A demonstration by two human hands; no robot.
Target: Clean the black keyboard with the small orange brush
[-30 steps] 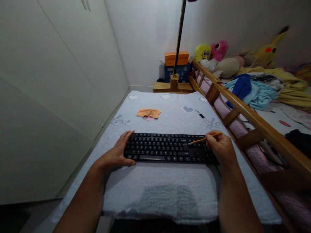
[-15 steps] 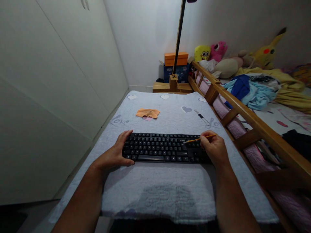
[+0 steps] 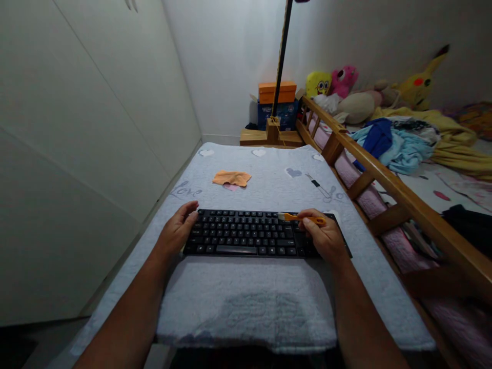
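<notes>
Keyboard (image 3: 261, 234), black, full-size: laid flat and crosswise on bench (image 3: 246, 318), with pale blue quilted cover printed with hearts and lettering. Brush (image 3: 289, 217), orange handle, pale bristles: pinched between thumb and fingers of right hand (image 3: 323, 233), bristles pointing left over upper key rows; contact with keys impossible to tell. Left hand (image 3: 175, 230): loosely curved at left end of keyboard, thumb near upper corner; grip or mere touch impossible to tell. Beyond keyboard: orange cloth (image 3: 231, 178), rumpled; slender implement (image 3: 315, 183) with black band, to right.
</notes>
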